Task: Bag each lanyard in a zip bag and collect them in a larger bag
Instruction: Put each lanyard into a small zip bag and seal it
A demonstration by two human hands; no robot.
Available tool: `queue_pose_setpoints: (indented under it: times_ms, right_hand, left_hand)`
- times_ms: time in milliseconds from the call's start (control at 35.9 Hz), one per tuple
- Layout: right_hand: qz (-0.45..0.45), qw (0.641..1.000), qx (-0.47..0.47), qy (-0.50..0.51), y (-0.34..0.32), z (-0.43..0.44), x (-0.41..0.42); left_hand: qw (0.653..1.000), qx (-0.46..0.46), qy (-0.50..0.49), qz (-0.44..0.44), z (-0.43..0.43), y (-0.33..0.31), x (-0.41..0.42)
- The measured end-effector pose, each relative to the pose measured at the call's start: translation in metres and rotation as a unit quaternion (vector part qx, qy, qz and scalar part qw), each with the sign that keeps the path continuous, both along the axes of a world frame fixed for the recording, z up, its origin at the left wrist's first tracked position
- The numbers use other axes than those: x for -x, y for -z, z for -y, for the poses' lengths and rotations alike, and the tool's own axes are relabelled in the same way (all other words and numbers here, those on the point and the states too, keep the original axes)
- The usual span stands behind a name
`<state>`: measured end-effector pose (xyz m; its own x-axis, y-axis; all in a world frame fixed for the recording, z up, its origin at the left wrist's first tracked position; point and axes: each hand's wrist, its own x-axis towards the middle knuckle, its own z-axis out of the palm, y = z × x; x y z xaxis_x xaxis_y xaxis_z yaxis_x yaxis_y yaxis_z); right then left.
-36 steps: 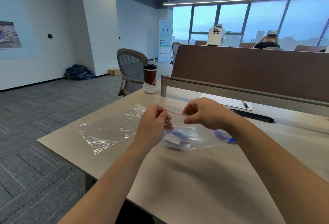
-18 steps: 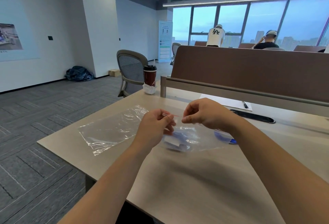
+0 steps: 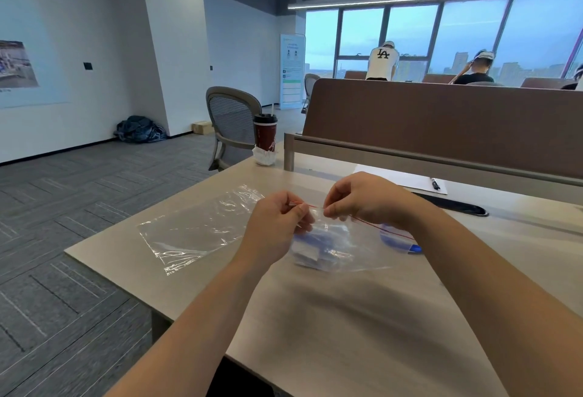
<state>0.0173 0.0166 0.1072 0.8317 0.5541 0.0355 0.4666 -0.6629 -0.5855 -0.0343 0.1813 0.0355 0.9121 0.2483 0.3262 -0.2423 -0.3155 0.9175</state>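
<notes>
Fingers of both hands pinch zip bag [image 3: 344, 248] above pale office desk [image 3: 347, 327].

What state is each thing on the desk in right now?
Small zip bag: held up at its red zip line, blue lanyard inside.
Left hand: pinching the zip line.
Right hand: pinching the zip line.
Large clear bag: flat on the desk, looks empty.
Coffee cup: upright, lidded.
Pen: lying on paper.
</notes>
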Motion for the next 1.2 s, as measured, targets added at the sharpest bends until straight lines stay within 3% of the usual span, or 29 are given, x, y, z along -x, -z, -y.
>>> queue_pose_setpoints:
  times_ms: [250,417,779,891,946,1058,1197]
  right_hand:
    - [-0.007,1.0,-0.029,-0.003,0.005,-0.007,0.002]
    - [-0.021,0.998,-0.054,0.019,0.008,-0.007,0.003]
    - [-0.004,0.999,-0.003,0.05,0.005,0.014,0.002]
    - [0.017,0.998,0.043,0.05,0.006,0.013,0.002]
    - [0.028,0.997,0.055,0.05,0.007,0.012,0.003]
    - [0.04,0.997,0.058,0.037,0.007,0.006,0.005]
    - [0.075,0.995,0.058,0.04,0.008,0.004,0.004]
  left_hand:
    - [1.0,-0.004,0.013,-0.014,0.003,0.0,0.001]
    - [0.999,-0.037,-0.008,0.022,0.001,0.002,0.0]
    - [0.998,0.0,-0.056,0.003,-0.004,-0.001,0.0]
    - [0.989,-0.123,-0.063,-0.053,-0.004,-0.008,0.0]
    - [0.981,-0.183,-0.057,-0.042,-0.003,-0.014,0.0]
    - [0.934,-0.354,-0.037,-0.035,0.011,-0.029,0.0]
    - [0.925,-0.374,-0.008,-0.067,0.02,-0.035,-0.007]
